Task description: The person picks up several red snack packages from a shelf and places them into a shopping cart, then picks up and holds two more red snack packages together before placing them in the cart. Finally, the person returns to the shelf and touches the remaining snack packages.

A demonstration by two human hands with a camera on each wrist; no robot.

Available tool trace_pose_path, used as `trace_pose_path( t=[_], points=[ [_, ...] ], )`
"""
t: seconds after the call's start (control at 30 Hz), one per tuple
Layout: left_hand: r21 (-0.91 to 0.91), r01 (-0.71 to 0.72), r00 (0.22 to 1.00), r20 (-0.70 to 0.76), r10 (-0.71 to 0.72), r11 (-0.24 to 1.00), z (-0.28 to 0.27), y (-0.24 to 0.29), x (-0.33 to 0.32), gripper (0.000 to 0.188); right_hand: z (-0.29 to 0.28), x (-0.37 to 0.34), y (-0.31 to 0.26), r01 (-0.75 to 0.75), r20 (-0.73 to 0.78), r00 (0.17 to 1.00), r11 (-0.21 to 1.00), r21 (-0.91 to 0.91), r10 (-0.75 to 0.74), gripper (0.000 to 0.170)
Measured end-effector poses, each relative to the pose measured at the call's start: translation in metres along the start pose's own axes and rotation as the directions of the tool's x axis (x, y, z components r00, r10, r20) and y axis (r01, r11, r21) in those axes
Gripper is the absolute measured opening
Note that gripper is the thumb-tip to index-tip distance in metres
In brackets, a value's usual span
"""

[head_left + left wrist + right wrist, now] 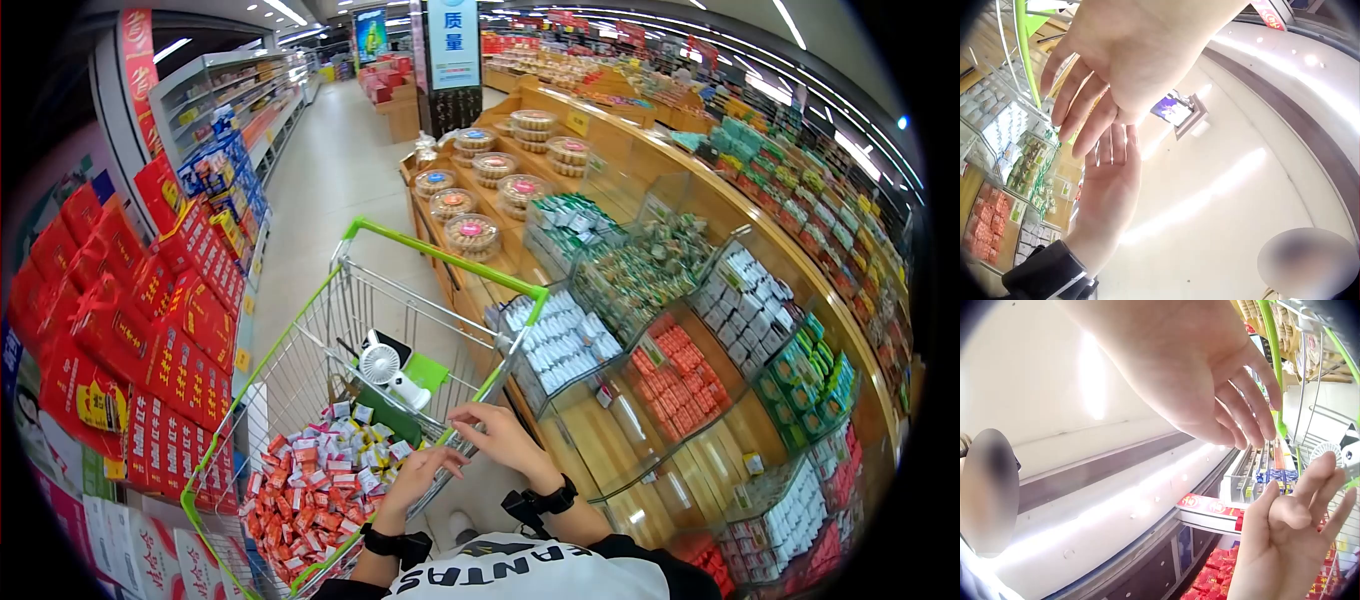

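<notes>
Both hands are held over the near right side of a shopping cart [352, 226] with green rails, and neither holds anything. The left hand [425, 475] has loosely bent fingers and hovers above the wrapped pieces. Just beyond it, the right hand [497, 436] reaches across with relaxed fingers. In the left wrist view the left palm [1129, 56] shows at the top, with the right hand below. Red, white and yellow wrapped pieces [310, 500] lie heaped in the cart. A white handheld fan [382, 364] sits farther forward, beside a green item [427, 373].
On the right stands a wooden display shelf [590, 430] with clear bins of wrapped snacks and round tubs of cookies [472, 235]. Red boxes [185, 330] are stacked along the left. A tiled aisle [330, 150] runs ahead toward a pillar [450, 90].
</notes>
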State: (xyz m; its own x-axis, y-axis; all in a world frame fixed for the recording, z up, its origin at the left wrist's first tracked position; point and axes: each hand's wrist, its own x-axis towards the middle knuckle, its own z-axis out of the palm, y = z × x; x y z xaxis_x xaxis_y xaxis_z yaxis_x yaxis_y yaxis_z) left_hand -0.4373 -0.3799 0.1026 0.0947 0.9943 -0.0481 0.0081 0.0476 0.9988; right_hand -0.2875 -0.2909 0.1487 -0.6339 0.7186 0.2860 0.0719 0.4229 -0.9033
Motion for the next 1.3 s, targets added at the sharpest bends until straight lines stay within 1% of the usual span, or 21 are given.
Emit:
trace_pose_path(
  t=[0.03,0.1,0.13,0.3,0.37,0.4,0.43,0.47,0.5,0.57,0.7,0.77,0.8,0.87,0.9,0.97,1.03,1.1,1.23,1.27,1.3],
  points=[
    [0.005,0.002,1.000,0.017,-0.002,1.000,0.005,-0.001,0.004,0.041,-0.006,-0.005,0.002,-0.003,-0.025,1.000,1.000,-0.018,0.003,0.017],
    [0.062,-0.086,0.995,0.061,0.082,0.994,0.015,-0.005,0.012,0.040,-0.020,-0.015,0.002,-0.032,-0.068,0.997,0.999,-0.020,0.031,0.017],
    [0.081,-0.058,0.996,0.080,0.051,0.995,0.022,0.000,0.014,0.041,-0.027,-0.020,0.002,-0.056,-0.093,0.994,0.998,-0.020,0.053,0.017],
    [0.133,-0.071,0.983,0.176,0.047,0.989,0.056,0.013,0.032,0.044,-0.067,-0.046,0.004,-0.098,-0.222,0.970,0.994,0.036,0.104,0.016],
    [0.162,-0.067,0.977,0.209,0.032,0.984,0.070,0.016,0.039,0.045,-0.088,-0.059,0.001,-0.123,-0.305,0.947,0.991,-0.053,0.102,0.016],
    [0.131,-0.084,0.972,0.229,0.052,0.988,0.078,0.016,0.044,0.046,-0.094,-0.065,0.011,-0.129,-0.375,0.921,0.991,-0.044,0.103,0.016],
    [0.100,-0.097,0.965,0.252,0.070,0.990,0.086,0.016,0.048,0.047,-0.103,-0.075,0.015,-0.139,-0.396,0.912,0.989,-0.041,0.111,0.016],
    [0.031,-0.076,0.961,0.267,0.065,0.997,0.096,0.013,0.051,0.049,-0.115,-0.086,0.015,-0.146,-0.450,0.888,0.987,-0.072,0.099,0.015],
    [0.033,-0.071,0.954,0.294,0.058,0.997,0.106,0.013,0.054,0.049,-0.128,-0.096,0.013,-0.157,-0.503,0.860,0.982,-0.103,0.085,0.015],
    [-0.083,0.049,0.954,0.298,-0.022,0.995,0.126,0.014,0.061,0.048,-0.153,-0.120,0.012,-0.198,-0.567,0.819,0.971,-0.131,0.090,0.014],
    [-0.075,0.021,0.900,0.436,0.014,0.997,0.166,0.007,0.081,0.046,-0.205,-0.171,0.006,-0.249,-0.711,0.696,0.962,-0.114,0.096,0.014],
    [-0.076,0.014,0.871,0.491,0.025,0.997,0.187,0.007,0.089,0.046,-0.227,-0.197,-0.003,-0.348,-0.831,0.539,0.935,-0.069,0.140,0.013],
    [-0.084,-0.006,0.853,0.520,0.049,0.996,0.198,0.009,0.092,0.045,-0.237,-0.211,-0.009,-0.364,-0.846,0.514,0.929,-0.063,0.144,0.013],
    [-0.086,0.022,0.824,0.565,0.031,0.996,0.219,0.013,0.099,0.044,-0.252,-0.239,-0.023,-0.405,-0.900,0.437,0.894,-0.193,0.003,0.013],
    [-0.088,0.042,0.811,0.585,0.017,0.995,0.230,0.015,0.102,0.042,-0.254,-0.254,-0.029,-0.423,-0.912,0.409,0.886,-0.188,0.002,0.013],
    [-0.084,0.015,0.766,0.642,0.043,0.996,0.250,0.018,0.107,0.042,-0.260,-0.280,-0.040,-0.474,-0.952,0.306,0.863,-0.177,-0.028,0.013],
    [-0.060,0.032,0.709,0.705,0.019,0.998,0.266,0.014,0.116,0.044,-0.264,-0.305,-0.045,-0.516,-0.969,0.245,0.840,-0.168,-0.044,0.014],
    [-0.056,0.047,0.665,0.747,0.011,0.997,0.280,0.011,0.124,0.043,-0.266,-0.323,-0.047,-0.544,-0.991,0.135,0.834,-0.091,-0.020,0.013],
    [-0.040,-0.005,0.627,0.778,0.034,0.999,0.294,0.016,0.134,0.039,-0.270,-0.331,-0.049,-0.584,-0.996,0.061,0.807,-0.092,-0.069,0.013],
    [-0.034,-0.025,0.627,0.778,0.043,0.999,0.295,0.018,0.137,0.038,-0.271,-0.328,-0.045,-0.584,-0.996,0.055,0.807,-0.090,-0.072,0.013],
    [-0.034,-0.028,0.623,0.781,0.044,0.999,0.294,0.018,0.141,0.038,-0.271,-0.323,-0.041,-0.578,-0.995,0.078,0.810,-0.098,-0.065,0.013]
  ],
)
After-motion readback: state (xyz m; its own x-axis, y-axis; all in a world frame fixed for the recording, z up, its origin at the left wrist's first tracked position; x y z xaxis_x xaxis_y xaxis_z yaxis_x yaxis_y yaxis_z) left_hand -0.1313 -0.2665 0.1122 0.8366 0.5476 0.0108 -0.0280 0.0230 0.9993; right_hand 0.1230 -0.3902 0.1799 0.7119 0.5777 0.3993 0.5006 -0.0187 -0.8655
